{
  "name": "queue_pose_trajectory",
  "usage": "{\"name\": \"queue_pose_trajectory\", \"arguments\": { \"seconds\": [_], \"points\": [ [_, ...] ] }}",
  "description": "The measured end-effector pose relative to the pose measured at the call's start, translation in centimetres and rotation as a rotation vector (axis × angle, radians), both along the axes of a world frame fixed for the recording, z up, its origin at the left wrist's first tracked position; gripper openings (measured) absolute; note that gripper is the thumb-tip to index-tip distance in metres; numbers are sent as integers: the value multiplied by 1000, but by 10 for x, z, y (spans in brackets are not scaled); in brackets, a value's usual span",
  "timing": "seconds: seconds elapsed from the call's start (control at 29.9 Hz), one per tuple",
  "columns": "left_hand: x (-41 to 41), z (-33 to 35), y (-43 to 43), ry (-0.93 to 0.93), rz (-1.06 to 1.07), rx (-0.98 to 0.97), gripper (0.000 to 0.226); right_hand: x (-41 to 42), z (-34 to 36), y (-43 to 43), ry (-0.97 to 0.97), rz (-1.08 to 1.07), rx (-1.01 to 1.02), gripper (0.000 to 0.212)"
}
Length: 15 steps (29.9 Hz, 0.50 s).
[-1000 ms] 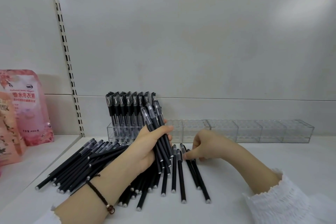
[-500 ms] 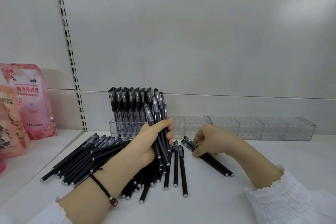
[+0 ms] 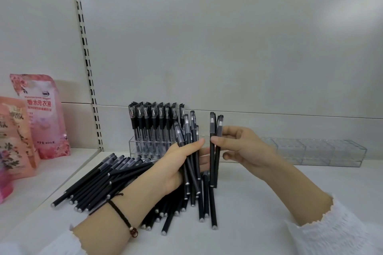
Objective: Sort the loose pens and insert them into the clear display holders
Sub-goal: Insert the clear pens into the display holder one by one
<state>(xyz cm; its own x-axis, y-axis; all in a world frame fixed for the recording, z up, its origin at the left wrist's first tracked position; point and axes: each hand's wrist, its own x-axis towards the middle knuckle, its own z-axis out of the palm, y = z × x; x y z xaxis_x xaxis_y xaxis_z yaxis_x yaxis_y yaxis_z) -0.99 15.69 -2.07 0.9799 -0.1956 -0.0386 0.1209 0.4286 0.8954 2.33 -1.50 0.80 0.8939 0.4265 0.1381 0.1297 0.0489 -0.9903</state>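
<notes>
The left hand grips a bundle of matte black pens, caps up; the right hand pinches two more pens just beside it. There's a pile under the left wrist and clear holders behind both hands.

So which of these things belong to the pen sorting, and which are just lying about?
Part of the job: bundle of pens in the left hand; two pens in the right hand; loose pens on the shelf; stocked holder; empty clear holders.
Just lying about: pink pouches at the left.
</notes>
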Motion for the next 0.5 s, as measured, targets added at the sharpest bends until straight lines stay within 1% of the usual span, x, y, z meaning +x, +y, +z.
{"name": "queue_pose_trajectory", "arguments": {
  "seconds": [0.07,0.2,0.27,0.37,0.5],
  "points": [
    [0,-1,2,-9,-50,39,58,-2,-2,5,-42,-29,7,21],
    [0,-3,3,-28,-101,64,38,-2,-3,7,-152,-112,-91,19],
    [1,-4,2,-51,-109,84,35,-2,-3,7,-166,-119,-103,14],
    [1,-3,2,-58,-122,60,31,-4,-1,6,-214,-128,-137,6],
    [-2,1,1,-78,-136,62,23,-8,3,5,-258,-142,-123,22]
  ]
}}
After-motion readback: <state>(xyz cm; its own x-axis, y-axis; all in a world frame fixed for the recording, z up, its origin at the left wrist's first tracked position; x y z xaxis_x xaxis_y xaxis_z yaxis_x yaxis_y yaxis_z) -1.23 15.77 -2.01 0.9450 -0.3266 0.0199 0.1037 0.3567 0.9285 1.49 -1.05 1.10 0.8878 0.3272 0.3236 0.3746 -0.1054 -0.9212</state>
